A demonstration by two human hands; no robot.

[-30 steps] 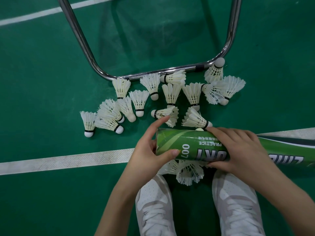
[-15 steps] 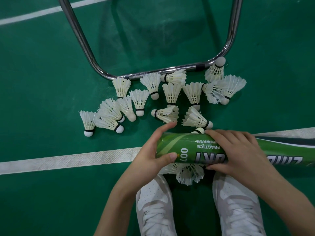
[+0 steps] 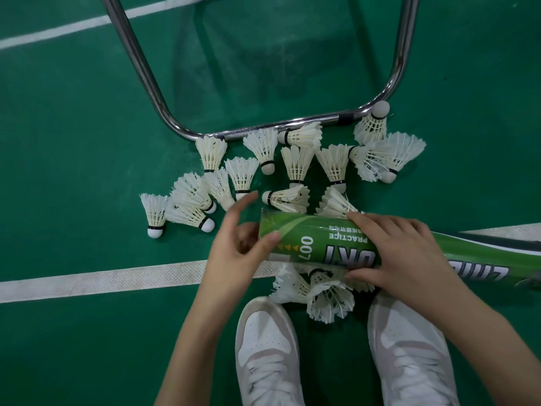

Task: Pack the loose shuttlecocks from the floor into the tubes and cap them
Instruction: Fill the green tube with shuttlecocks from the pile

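In the head view, the green tube (image 3: pixel 336 243) is held level above the floor (image 3: pixel 73 171), and its long axis runs from left to right in front of the person. Its left end is at the left hand (image 3: pixel 234 247); the rest goes out of the picture to the right. I cannot tell if this left end is open or capped.

The right hand (image 3: pixel 401 253) grips the tube around its middle, fingers curled over the top and the thumb under it. The left hand is half spread: the thumb touches the tube near its left rim, the other fingers are lifted and hold nothing.

The loose shuttlecocks (image 3: pixel 295 168) lie on the floor just beyond the tube, many near the metal frame (image 3: pixel 140 68), and a few lie below the tube, just beside the white shoes (image 3: pixel 269 347). The left hand is nearer to the pile, so I judge it will pick the next one.
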